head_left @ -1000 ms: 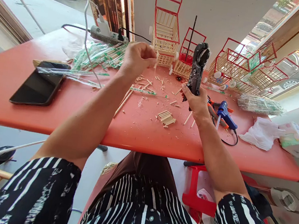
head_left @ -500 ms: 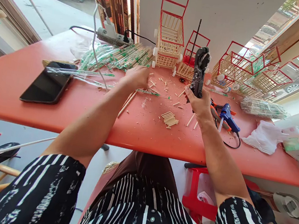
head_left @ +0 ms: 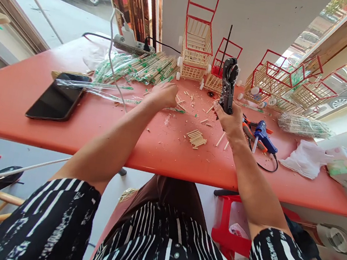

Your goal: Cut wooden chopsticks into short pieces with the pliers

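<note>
My left hand (head_left: 164,95) is closed over the table, just in front of the pile of paper-wrapped wooden chopsticks (head_left: 158,69). Whatever its fingers hold is hidden. Stick scraps (head_left: 180,102) lie beside its fingertips. My right hand (head_left: 232,120) is wrapped around the handles of a black hand cutter (head_left: 228,84), held upright with its rounded head at the top. Between my hands and nearer to me lies a neat row of short cut sticks (head_left: 196,138). Two longer stick pieces (head_left: 221,139) rest on the table below my right hand.
Small stick-built shopping carts (head_left: 198,42) with red frames stand at the back. Right of my hand lie orange-handled pliers (head_left: 248,132), a blue glue gun (head_left: 265,137) and a white plastic bag (head_left: 308,159). A phone (head_left: 56,97) and a power strip (head_left: 134,46) are at left.
My left hand has drawn slightly toward me, away from the chopstick pile. The long stick seen below it no longer shows there. My right hand keeps the cutter in nearly the same place.
</note>
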`<state>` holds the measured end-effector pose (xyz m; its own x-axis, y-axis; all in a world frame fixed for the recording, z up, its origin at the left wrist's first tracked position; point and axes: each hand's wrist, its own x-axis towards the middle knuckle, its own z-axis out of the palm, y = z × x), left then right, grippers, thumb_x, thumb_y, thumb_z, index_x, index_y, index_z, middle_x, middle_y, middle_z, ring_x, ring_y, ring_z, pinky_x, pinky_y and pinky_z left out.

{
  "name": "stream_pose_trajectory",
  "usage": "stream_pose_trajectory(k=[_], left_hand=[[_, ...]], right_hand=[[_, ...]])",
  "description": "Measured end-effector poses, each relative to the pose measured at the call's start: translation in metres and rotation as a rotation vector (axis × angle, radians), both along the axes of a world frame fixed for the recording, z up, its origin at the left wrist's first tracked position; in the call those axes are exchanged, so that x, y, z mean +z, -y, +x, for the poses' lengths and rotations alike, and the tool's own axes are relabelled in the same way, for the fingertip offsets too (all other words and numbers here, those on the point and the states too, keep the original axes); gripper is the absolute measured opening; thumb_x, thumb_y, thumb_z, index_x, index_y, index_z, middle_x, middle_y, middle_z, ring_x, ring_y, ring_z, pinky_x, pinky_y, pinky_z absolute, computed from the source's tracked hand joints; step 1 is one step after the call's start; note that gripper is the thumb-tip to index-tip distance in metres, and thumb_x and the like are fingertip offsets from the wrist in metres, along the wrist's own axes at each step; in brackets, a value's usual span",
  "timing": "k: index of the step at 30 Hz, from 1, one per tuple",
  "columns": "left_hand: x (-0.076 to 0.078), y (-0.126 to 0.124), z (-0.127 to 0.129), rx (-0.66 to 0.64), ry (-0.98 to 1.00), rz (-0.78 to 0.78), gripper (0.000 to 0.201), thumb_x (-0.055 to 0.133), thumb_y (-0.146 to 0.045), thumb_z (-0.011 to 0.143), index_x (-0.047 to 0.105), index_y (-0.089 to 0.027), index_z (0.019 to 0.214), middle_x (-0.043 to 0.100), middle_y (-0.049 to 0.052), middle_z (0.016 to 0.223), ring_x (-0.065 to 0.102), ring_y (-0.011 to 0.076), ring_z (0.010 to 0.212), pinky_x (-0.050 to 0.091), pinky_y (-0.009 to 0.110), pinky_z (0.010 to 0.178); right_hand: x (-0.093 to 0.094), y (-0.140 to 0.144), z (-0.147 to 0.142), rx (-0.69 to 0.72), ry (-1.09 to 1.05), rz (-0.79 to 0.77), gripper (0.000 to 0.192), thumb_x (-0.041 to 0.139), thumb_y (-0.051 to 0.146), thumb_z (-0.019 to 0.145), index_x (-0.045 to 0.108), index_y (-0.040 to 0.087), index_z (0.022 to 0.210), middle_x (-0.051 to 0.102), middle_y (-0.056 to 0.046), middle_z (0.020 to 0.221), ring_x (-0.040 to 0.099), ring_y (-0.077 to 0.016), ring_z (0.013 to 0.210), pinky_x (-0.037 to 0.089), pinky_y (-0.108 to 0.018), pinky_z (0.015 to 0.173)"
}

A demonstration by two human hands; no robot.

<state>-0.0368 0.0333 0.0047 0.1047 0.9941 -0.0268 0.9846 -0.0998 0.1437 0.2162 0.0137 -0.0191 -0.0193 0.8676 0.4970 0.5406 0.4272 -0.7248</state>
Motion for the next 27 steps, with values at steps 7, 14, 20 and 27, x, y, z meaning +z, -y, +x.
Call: stream_pose_trajectory(k=[7,14,20,27], left_hand=[[0.022,0.002,-0.037,0.063,0.287,0.219,0.035,0.065,-0.023,0.079,0.084,-0.019,0.109,0.081,0.009,0.100,0.067,0.0312,0.120,0.049,0.036,0.104],[0.053,0.029,-0.030,0.142,0.306,0.367,0.037,0.054,-0.017,0.092,0.082,-0.005,0.113,0.080,0.017,0.113,0.071,0.0312,0.114,0.051,0.035,0.100],[0.064,0.039,-0.016,0.025,0.340,0.361,0.031,0.056,-0.015,0.091,0.078,-0.008,0.112,0.078,0.013,0.107,0.066,0.0249,0.101,0.048,0.036,0.097],[0.049,0.033,0.012,-0.262,0.703,0.151,0.027,0.068,-0.027,0.089,0.072,-0.013,0.112,0.061,0.003,0.074,0.059,0.0175,0.081,0.048,0.035,0.078]], right_hand=[[0.003,0.004,-0.001,0.007,0.011,-0.032,0.031,0.072,0.051,0.086,0.066,0.021,0.081,0.061,0.002,0.070,0.054,-0.0136,0.065,0.043,-0.028,0.062],[0.006,0.009,-0.002,0.005,0.072,-0.005,0.027,0.071,0.041,0.087,0.060,0.021,0.073,0.057,0.004,0.067,0.050,-0.0120,0.063,0.041,-0.028,0.064],[0.002,0.007,-0.002,0.069,-0.008,-0.042,0.032,0.075,0.046,0.086,0.060,0.021,0.073,0.057,0.003,0.067,0.053,-0.0130,0.064,0.044,-0.028,0.063],[0.009,0.016,-0.013,0.188,-0.057,-0.084,0.038,0.072,0.057,0.084,0.065,0.020,0.078,0.063,0.000,0.072,0.056,-0.0139,0.068,0.046,-0.028,0.064]])
